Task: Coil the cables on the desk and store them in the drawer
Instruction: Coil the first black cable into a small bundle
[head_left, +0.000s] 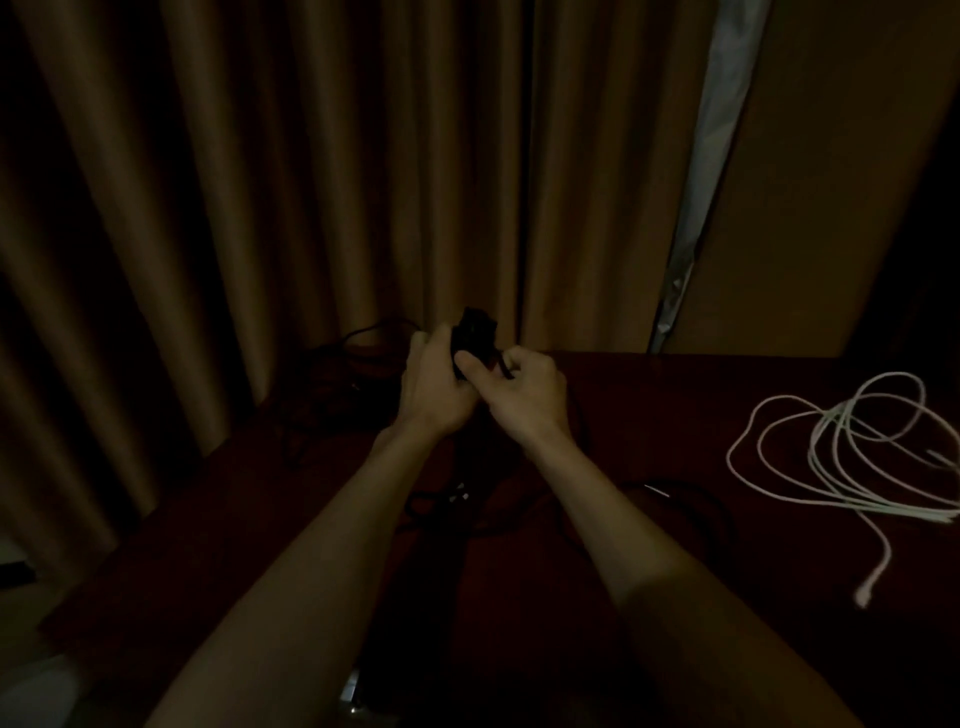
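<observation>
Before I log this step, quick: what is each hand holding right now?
Left hand: closed around the black cable bundle.
Right hand: closed, pinching the same bundle with its thumb.

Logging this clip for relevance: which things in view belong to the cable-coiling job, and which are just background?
Job: black cable bundle, gripped by left hand and right hand; white cable loose on desk; other black cables behind.
Background: curtains.

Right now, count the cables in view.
3 at least: white cable at right, black cable gripped by left hand and right hand, dark tangle back left; darkness may hide more.
</observation>
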